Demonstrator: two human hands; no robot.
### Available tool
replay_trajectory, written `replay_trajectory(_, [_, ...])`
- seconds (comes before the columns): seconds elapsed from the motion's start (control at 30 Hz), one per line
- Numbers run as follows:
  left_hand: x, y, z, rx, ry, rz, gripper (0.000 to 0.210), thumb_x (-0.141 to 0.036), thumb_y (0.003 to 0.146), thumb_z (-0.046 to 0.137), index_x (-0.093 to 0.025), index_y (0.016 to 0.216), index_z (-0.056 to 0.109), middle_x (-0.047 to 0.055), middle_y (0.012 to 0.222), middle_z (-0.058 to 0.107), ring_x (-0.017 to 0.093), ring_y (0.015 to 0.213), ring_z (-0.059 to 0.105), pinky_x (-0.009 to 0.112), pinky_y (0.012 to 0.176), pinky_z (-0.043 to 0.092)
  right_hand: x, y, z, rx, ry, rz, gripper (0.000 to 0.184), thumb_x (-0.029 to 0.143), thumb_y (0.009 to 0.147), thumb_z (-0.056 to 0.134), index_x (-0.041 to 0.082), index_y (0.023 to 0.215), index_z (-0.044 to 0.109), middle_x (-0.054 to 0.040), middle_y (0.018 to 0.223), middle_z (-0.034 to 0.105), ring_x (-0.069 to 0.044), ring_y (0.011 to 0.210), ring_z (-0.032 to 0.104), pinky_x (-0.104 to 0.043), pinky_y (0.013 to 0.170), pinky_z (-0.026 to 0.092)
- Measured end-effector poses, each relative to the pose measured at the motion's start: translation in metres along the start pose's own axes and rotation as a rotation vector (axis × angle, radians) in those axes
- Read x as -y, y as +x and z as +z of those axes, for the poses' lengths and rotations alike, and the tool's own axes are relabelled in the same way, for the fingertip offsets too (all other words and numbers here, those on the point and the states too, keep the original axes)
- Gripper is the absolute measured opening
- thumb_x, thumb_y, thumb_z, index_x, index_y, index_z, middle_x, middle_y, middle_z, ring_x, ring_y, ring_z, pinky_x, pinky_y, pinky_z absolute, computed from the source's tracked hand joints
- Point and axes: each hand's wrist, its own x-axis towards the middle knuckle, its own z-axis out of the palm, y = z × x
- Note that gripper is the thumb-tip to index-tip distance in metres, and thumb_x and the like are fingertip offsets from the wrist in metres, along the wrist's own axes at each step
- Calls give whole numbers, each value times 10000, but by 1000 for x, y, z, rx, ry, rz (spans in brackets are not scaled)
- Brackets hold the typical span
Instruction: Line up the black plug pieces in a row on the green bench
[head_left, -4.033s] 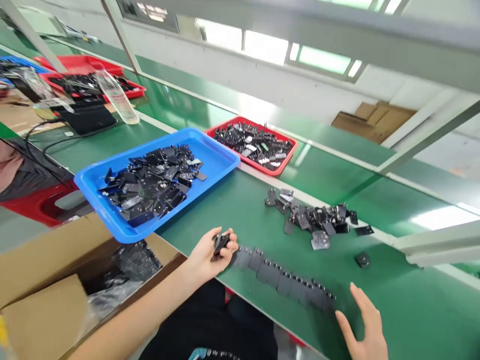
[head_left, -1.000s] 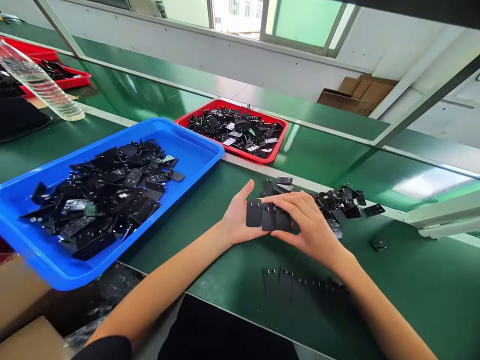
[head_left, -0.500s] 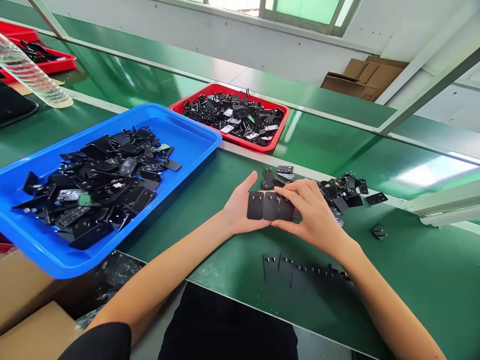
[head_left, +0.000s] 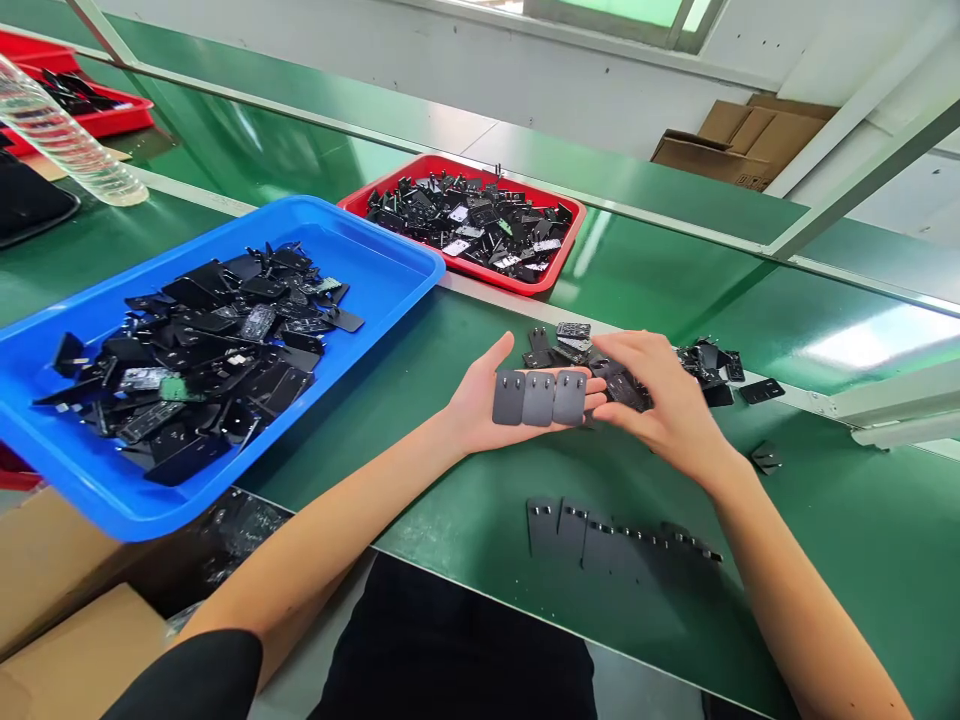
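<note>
My left hand (head_left: 474,412) is held palm up, thumb raised and fingers stretched out. Across that palm and fingers lie three flat black plates with metal pins (head_left: 538,400), side by side, a pair of pins near each top edge. My right hand (head_left: 671,405) is just right of them, thumb and fingers apart, touching none of the plates. Behind the hands is a loose pile of black pieces (head_left: 622,385), partly covered by the right hand. Nearer me on the green table, more pinned plates stand or lie in an overlapping row (head_left: 622,540).
To the left, a blue tray (head_left: 405,262) holds a heap of black pieces. Beyond it a red tray (head_left: 571,235) holds more. One loose black piece (head_left: 766,457) lies at right. A clear bottle-like object (head_left: 67,140) and cardboard boxes (head_left: 750,140) are farther off.
My right hand has let go of the rightmost plate and moved right, its fingers spreading. The three plates stay on my left palm, now fully in view.
</note>
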Motion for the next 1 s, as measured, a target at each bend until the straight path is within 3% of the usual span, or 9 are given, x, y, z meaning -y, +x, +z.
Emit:
replay_trajectory(0.13, [-4, -1, -2, 48, 34, -10, 886, -681, 908, 213, 47, 1377, 400, 280, 1371, 471, 338, 1316, 442, 415, 1069, 354, -9, -2, -19, -122, -32, 43, 271, 361, 975, 477, 231, 1164, 621, -83, 1092, 646, -238, 1042, 580, -420, 927, 462])
replay_trajectory(0.47, [-3, 3, -10, 48, 95, -23, 881, -692, 906, 208, 12, 1407, 384, 226, 1416, 451, 338, 1343, 405, 425, 1081, 338, -23, -11, -44, -227, 52, 197, 361, 434, 993, 398, 243, 989, 704, -48, 918, 705, -226, 901, 639, -418, 877, 468])
replay_trajectory(0.63, [-1, 5, -11, 33, 45, -30, 881, -685, 911, 202, 9, 1437, 328, 238, 1408, 454, 344, 1339, 409, 427, 1051, 372, -25, -13, -46, -185, 216, 396, 430, 521, 983, 358, 286, 971, 717, -37, 910, 702, -263, 909, 642, -423, 782, 481])
replay_trajectory(0.83, [1, 6, -11, 10, -10, -13, 871, -673, 915, 188, 3, 1452, 300, 245, 1403, 455, 359, 1342, 399, 437, 1062, 368, -28, -12, -45, -145, 240, 498, 398, 508, 972, 406, 262, 959, 719, -30, 896, 697, -232, 895, 636, -395, 803, 489])
replay_trajectory(0.93, [2, 6, -10, 15, -10, -14, 871, -669, 915, 187, 14, 1438, 320, 259, 1379, 474, 360, 1324, 425, 440, 1070, 360, -25, -8, -42, -58, 199, 484, 290, 483, 917, 538, 264, 1026, 692, -28, 992, 685, -228, 954, 625, -389, 847, 496])
replay_trajectory(1.0, [2, 6, -10, 19, -9, -13, 876, -667, 916, 185, 31, 1425, 329, 276, 1362, 482, 355, 1312, 442, 439, 1075, 353, -21, -6, -35, 57, 183, 410, 374, 476, 864, 624, 284, 1184, 618, -34, 1173, 632, -248, 1089, 581, -421, 951, 466])
